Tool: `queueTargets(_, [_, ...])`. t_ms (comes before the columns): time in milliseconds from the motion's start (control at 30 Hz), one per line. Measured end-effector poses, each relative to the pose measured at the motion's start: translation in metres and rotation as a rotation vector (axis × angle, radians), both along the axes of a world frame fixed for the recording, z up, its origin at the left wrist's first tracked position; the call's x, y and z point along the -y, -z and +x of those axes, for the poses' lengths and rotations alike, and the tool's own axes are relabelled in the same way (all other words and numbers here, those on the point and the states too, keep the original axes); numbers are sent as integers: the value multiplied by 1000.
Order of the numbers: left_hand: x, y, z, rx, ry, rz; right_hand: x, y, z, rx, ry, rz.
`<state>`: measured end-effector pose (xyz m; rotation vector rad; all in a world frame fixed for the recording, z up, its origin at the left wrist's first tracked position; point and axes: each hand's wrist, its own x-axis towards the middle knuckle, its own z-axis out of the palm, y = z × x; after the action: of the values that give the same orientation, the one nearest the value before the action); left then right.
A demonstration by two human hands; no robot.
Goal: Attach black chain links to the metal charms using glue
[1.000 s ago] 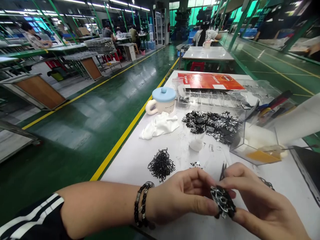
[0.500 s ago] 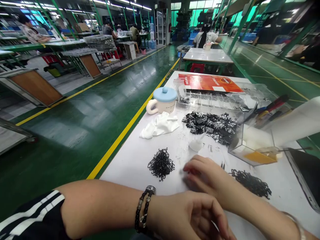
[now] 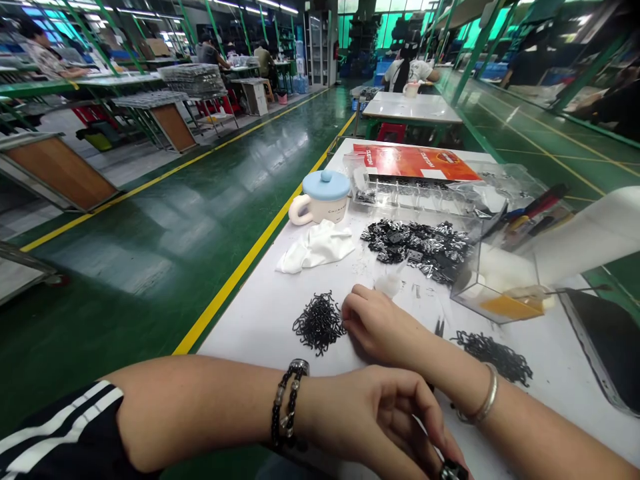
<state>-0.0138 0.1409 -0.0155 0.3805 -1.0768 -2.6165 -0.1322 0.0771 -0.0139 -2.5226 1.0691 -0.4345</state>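
Small blk-and-silver metal piece point(image 3: 453, 471) sits at very bottom edge of view, mostly cut off, at the L hand point(image 3: 380, 420) fingertips; can't tell if it's pinched or only near. L hand is curled narrow, fingers bent down. Piece looks thin, stiff, light, prob slippery; take it by the edges.

R hand point(image 3: 375, 327) rests palm down, fingers loosely together, holding nothing visible, fingertips just beside a pile of black wire clips point(image 3: 320, 323). Clips look light, springy, apt to tangle; best pinched a few at a time, not scooped.

Up the white work table point(image 3: 260, 333): heap of stamped metal parts point(image 3: 417, 250), similar blk-and-silver, loose. Small tweezers point(image 3: 439, 327) lie just past R hand, w/ a 2nd pile of wire clips point(image 3: 493, 357) to the right. Clear acrylic box point(image 3: 500, 280) stands beside them, holding pens at back. Also white cloth point(image 3: 315, 248), mug w/ blue lid point(image 3: 323, 197), clear plastic tray point(image 3: 410, 197), orange-red printed card point(image 3: 415, 162). Co-workers sit at benches further off.
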Motion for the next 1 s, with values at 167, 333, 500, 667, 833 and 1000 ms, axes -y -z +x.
queueTargets(167, [2, -4, 0, -9, -24, 17, -8, -10, -18, 111, 19, 28])
queueTargets(333, [3, -13, 3, -10, -11, 114, -41, -43, -62, 397, 168, -31])
queueTargets(500, [12, -11, 2, 54, -166, 175, -78, -52, -88, 560, 188, -80])
queueTargets(667, [16, -12, 3, 111, -207, 172, -86, -40, -87, 552, 140, -79])
queueTargets(833, [16, -10, 4, 170, -141, 148, -83, -40, -82, 565, 199, -69])
queueTargets(1000, [18, -9, 4, 174, -144, 149, -83, -43, -76, 588, 197, -87])
